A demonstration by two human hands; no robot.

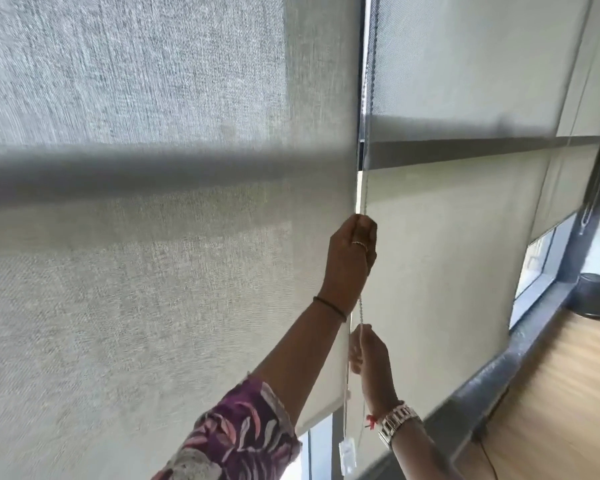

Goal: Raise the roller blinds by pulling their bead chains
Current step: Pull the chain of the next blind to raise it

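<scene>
Two grey-white roller blinds hang side by side, the left blind point(153, 254) close to me and the middle blind point(447, 258) beyond it. A white bead chain point(365, 174) runs down the narrow gap between them. My left hand point(352, 252), raised high, is closed around the chain. My right hand point(368, 351), with a metal watch on the wrist, grips the same chain lower down. Below my hands the chain loop ends at a small white plastic piece point(347, 452). The left blind's bottom edge point(312, 427) sits just above a strip of bare window.
A third blind point(568, 188) at the far right is partly raised, with window glass point(537, 261) below it and its own chain point(585, 220) beside a dark frame. A dark grey sill point(520, 355) borders the wooden floor point(561, 393). A dark round object point(596, 296) stands there.
</scene>
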